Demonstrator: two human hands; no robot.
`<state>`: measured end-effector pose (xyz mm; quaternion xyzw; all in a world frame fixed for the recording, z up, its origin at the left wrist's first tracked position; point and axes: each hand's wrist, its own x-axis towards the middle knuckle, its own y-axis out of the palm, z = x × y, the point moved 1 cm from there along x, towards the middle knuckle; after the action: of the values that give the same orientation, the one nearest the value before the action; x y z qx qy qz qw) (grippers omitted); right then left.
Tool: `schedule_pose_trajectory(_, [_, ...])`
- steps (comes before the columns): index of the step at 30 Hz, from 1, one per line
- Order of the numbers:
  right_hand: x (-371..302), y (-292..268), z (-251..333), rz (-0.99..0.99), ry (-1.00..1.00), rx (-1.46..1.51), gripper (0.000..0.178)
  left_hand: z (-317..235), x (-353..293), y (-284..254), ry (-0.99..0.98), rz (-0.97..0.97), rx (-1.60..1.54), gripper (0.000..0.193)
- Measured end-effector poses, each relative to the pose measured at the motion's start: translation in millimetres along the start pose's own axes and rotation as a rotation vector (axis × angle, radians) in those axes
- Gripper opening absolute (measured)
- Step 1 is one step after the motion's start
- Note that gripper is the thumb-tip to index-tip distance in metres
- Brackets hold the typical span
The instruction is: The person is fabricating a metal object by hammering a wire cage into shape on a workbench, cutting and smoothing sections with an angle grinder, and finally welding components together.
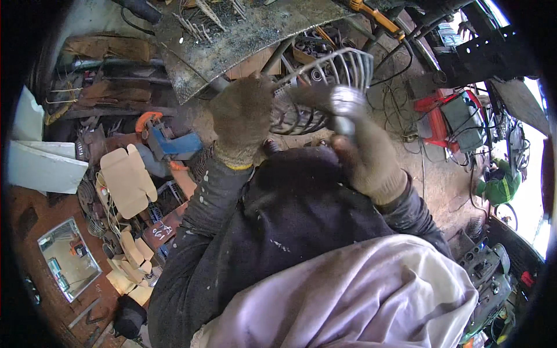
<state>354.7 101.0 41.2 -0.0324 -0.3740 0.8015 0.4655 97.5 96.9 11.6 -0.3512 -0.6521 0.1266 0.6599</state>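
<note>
At the metal rack [351,66], gloved hands [242,119] [376,159] apart

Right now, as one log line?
left hand: by barred metal frame, grip unclear | right hand: holding shiny object, blurred | ahead: workbench

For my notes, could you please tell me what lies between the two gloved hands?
In the head view, curved bars of a metal rack and a blurred shape lie between the left hand and right hand.
</note>
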Motion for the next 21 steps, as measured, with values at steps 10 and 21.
schedule_pose_trajectory(10, [-4, -28, 21, -0.393, 0.436, 0.897, 0.050, 17, -2, 13, -0.384, -0.009, -0.320, 0.020])
schedule_pose_trajectory(21, [13, -9, 19, -0.363, 0.292, 0.529, 0.050, 21, 8, 4, -0.329, 0.117, -0.214, 0.018])
